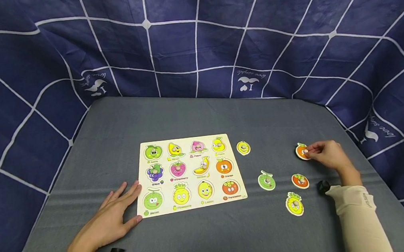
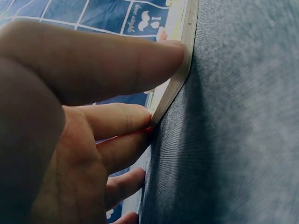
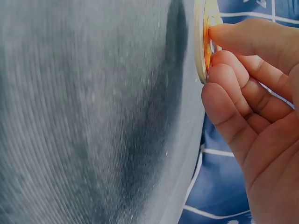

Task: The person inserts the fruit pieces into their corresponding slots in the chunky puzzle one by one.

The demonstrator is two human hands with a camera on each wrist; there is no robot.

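Note:
My left hand (image 1: pixel 110 218) lies spread at the left edge of a cream fruit puzzle board (image 1: pixel 192 174). In the left wrist view its thumb (image 2: pixel 140 65) and a fingertip touch the board's edge (image 2: pixel 175 86). Far to the right, my right hand (image 1: pixel 327 155) pinches an orange puzzle piece (image 1: pixel 301 151) by its small knob. Seen side-on in the right wrist view, the wooden piece (image 3: pixel 201 42) stands close over the cloth, its shadow beside it. Printed fruits, such as an apple, grapes and a banana, fill the board in rows.
Between board and right hand lie a round yellow lemon piece (image 1: pixel 243 148), a green melon piece (image 1: pixel 266 181), a persimmon piece (image 1: pixel 300 181) and a pineapple piece (image 1: pixel 294 204). Grey cloth (image 1: pixel 197 242) covers the table. Blue checked fabric (image 1: pixel 194 42) hangs around its back and sides.

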